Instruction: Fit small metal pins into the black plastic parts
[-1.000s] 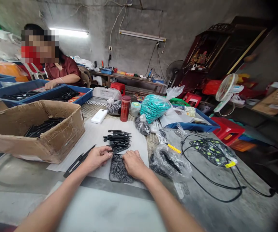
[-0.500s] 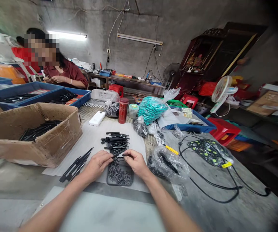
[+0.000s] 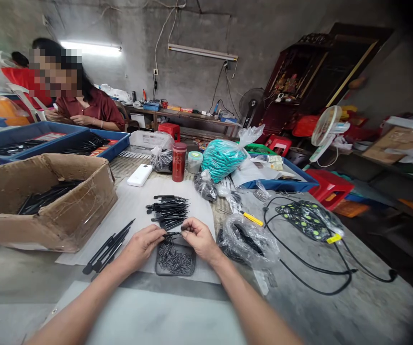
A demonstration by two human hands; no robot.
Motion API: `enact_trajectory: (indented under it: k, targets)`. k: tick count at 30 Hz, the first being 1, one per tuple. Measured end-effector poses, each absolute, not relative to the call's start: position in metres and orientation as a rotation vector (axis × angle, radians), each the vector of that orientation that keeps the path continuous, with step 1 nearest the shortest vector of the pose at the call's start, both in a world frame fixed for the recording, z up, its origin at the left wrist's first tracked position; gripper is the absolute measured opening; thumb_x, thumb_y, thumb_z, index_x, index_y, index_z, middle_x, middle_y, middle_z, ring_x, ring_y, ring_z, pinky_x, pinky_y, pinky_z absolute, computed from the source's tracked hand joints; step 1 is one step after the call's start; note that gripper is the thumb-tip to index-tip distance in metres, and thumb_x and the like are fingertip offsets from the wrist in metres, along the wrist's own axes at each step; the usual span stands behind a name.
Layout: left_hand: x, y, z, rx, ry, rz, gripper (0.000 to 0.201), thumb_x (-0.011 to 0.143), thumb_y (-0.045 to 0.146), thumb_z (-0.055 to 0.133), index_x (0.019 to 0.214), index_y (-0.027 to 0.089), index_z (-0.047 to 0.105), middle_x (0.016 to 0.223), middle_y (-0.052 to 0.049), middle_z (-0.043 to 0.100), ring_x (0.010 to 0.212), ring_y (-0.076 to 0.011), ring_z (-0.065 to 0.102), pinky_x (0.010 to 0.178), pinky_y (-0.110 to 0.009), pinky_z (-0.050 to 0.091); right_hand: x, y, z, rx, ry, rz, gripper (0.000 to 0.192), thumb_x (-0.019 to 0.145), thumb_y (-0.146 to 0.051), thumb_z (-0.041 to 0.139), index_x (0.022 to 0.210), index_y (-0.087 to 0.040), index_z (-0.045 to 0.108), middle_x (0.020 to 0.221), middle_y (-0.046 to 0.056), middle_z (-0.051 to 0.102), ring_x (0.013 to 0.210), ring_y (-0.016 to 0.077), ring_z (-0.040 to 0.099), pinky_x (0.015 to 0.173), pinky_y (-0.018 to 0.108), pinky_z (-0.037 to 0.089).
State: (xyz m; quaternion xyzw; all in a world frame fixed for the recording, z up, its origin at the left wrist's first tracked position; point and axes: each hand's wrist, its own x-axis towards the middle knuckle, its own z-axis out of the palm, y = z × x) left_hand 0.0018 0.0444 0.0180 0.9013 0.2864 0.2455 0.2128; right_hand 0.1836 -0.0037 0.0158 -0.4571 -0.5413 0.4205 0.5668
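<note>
Head view shows the left hand (image 3: 142, 245) and right hand (image 3: 200, 237) meeting above a small tray (image 3: 175, 258) of dark pins. Both sets of fingers pinch a thin black piece (image 3: 172, 234), too small to identify; the tray's near corners hide beneath the hands.

Two hands, the left hand (image 3: 141, 245) and the right hand (image 3: 200, 236), meet over one black tray (image 3: 175, 258) of small pins. One cardboard box (image 3: 44, 201), two blue bins (image 3: 48, 139), one red flask (image 3: 178, 162), one white power bank (image 3: 139, 175), one teal bag (image 3: 223, 158), two fans (image 3: 323, 128) and three red stools (image 3: 326, 187) are in view.
</note>
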Motion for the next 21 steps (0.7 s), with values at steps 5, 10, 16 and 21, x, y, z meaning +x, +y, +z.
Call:
enact_trajectory:
  k: [5, 10, 16, 21]
  targets:
    - [0.001, 0.044, 0.018, 2.536, 0.775, 0.691, 0.026, 0.086, 0.022, 0.033, 0.087, 0.018, 0.058, 0.078, -0.003, 0.055, 0.071, -0.0111, 0.053, 0.065, -0.021, 0.043, 0.184, -0.004, 0.017, -1.077, -1.281, 1.027, 0.009, 0.062, -0.019, 0.049, 0.071, -0.017, 0.049, 0.063, -0.004, 0.042, 0.056, 0.0085, 0.038, 0.054, 0.021, 0.033]
    - [0.000, 0.045, 0.017, 2.553, 0.755, 0.719, 0.025, 0.087, 0.021, 0.033, 0.086, 0.017, 0.058, 0.076, -0.003, 0.054, 0.069, -0.0106, 0.053, 0.063, -0.020, 0.042, 0.184, -0.005, 0.018, -1.071, -1.258, 1.058, 0.010, 0.062, -0.019, 0.050, 0.072, -0.017, 0.049, 0.063, -0.004, 0.042, 0.057, 0.0084, 0.038, 0.054, 0.022, 0.032]
    - [0.001, 0.045, 0.017, 2.574, 0.741, 0.712, 0.025, 0.087, 0.021, 0.034, 0.087, 0.016, 0.058, 0.076, -0.003, 0.054, 0.069, -0.0106, 0.053, 0.063, -0.019, 0.042, 0.185, -0.004, 0.017, -1.073, -1.285, 1.047, 0.009, 0.063, -0.018, 0.049, 0.072, -0.018, 0.049, 0.063, -0.004, 0.042, 0.056, 0.0083, 0.038, 0.054, 0.021, 0.032]
    - [-0.001, 0.046, 0.016, 2.683, 0.713, 0.728, 0.026, 0.087, 0.019, 0.032, 0.087, 0.016, 0.057, 0.075, -0.003, 0.054, 0.068, -0.0107, 0.052, 0.062, -0.020, 0.042, 0.189, -0.002, 0.008, -1.093, -1.364, 1.056, 0.009, 0.065, -0.016, 0.048, 0.075, -0.017, 0.049, 0.064, -0.005, 0.042, 0.057, 0.0079, 0.037, 0.053, 0.021, 0.030]
